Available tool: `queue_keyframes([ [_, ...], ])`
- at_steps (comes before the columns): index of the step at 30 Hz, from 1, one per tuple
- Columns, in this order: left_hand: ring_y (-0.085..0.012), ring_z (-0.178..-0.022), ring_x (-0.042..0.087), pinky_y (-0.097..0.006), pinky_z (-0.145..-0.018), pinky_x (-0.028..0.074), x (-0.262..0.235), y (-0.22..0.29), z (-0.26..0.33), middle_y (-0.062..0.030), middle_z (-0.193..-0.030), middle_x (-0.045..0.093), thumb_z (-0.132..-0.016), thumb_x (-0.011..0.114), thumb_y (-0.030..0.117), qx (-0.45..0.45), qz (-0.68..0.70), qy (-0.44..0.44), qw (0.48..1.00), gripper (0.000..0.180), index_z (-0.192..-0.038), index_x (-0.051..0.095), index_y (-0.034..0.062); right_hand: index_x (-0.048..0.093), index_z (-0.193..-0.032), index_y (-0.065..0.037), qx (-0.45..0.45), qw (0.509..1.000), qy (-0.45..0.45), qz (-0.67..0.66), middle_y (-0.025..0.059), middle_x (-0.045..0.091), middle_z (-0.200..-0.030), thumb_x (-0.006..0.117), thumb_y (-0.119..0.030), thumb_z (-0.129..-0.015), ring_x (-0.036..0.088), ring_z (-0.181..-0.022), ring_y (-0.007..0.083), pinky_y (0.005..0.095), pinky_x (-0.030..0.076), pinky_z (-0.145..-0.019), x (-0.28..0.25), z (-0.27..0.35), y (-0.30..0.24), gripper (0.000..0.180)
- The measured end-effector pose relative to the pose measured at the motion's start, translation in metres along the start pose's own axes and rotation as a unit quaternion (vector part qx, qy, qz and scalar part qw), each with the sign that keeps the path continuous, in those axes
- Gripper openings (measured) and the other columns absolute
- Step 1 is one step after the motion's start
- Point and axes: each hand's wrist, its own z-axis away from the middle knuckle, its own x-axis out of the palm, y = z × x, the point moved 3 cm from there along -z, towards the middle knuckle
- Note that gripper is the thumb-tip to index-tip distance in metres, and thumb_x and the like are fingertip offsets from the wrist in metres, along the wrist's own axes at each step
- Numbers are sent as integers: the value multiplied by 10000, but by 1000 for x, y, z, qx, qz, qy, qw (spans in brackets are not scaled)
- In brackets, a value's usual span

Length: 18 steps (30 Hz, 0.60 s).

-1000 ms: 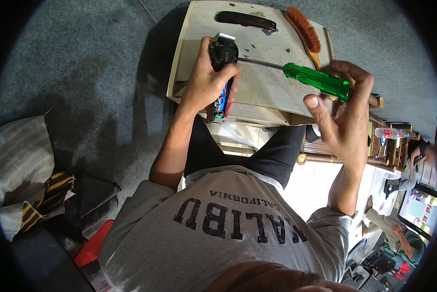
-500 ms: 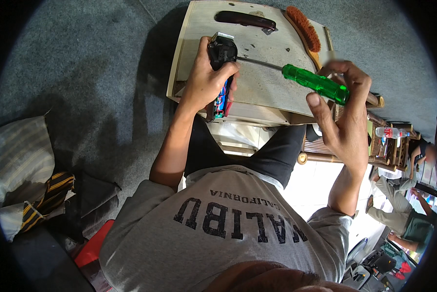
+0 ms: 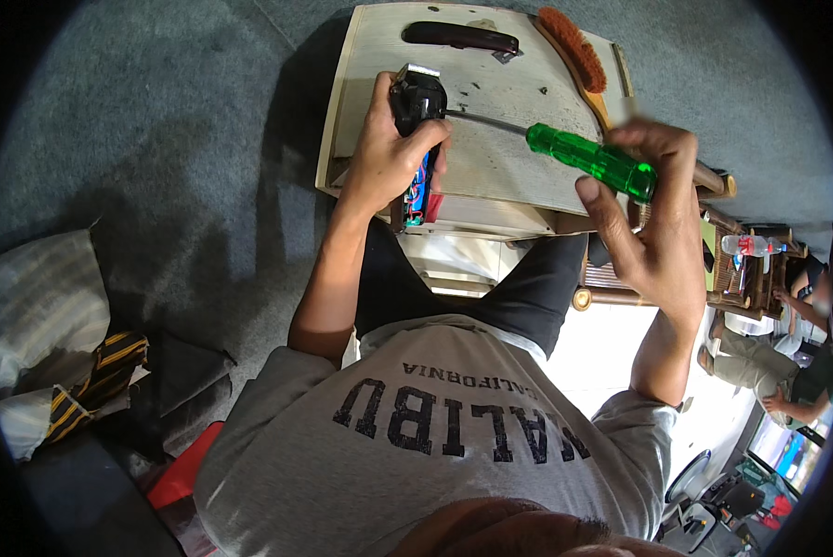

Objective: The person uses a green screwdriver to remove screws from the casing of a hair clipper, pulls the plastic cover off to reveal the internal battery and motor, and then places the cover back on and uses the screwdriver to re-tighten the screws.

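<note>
My left hand (image 3: 387, 160) is closed around a black hair clipper (image 3: 418, 97), its metal blade pointing away from me. The lower part of the clipper's body is uncovered, showing a blue battery (image 3: 418, 190) and thin coloured wires. My right hand (image 3: 663, 218) has hold of a screwdriver by the end of its green, see-through handle (image 3: 591, 160), thumb and fingers loosely about it. The metal shaft runs left to the side of the clipper just below its head; whether the tip sits in a screw cannot be made out. Both hands are over a pale wooden table (image 3: 500, 172).
On the tabletop lie a dark, long case-like piece (image 3: 461, 37), a wooden brush (image 3: 579, 58) with orange-brown bristles, and small dark bits. Bamboo furniture (image 3: 611, 278) and a plastic bottle (image 3: 753, 245) are at the right. Another person (image 3: 760, 367) is farther right. Striped cloth (image 3: 101, 371) lies at left.
The whole view has shifted slightly. My hands keep their hold, with the screwdriver still against the clipper's side. At far right the other person's arm has moved.
</note>
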Motion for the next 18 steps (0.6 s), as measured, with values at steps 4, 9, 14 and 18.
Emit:
queue_keyframes([
  [4,-160,-563,655,-335,-435,558,1,-2,1,-104,-793,654,-954,685,37,9,-17,5,1000,337,-1178,434,60,560,-1225,-13,94,995,-13,26,187,782,-961,835,-244,-966,793,-751,311,382,588,-648,-2,0,-4,442],
  [9,-167,-568,660,-339,-451,559,-1,-1,1,-103,-789,655,-942,688,10,10,-24,0,1000,371,-1159,391,54,544,-1272,-17,-11,999,-16,50,180,785,-954,830,-355,-969,772,-697,289,382,587,-624,-1,2,1,537],
  [14,-171,-565,660,-338,-451,548,0,0,1,-103,-785,651,-948,684,7,13,-19,-14,1000,361,-1161,397,56,553,-1242,-13,5,1000,27,2,188,785,-956,824,-317,-979,773,-708,291,388,588,-633,-2,-2,-8,485],
  [18,-171,-555,651,-339,-448,545,0,-2,1,-108,-784,649,-951,692,10,11,-8,-15,1000,354,-1153,406,64,514,-1319,14,102,993,-53,28,191,755,-1078,824,-313,-984,740,-829,222,338,559,-709,-6,2,-3,561],
])
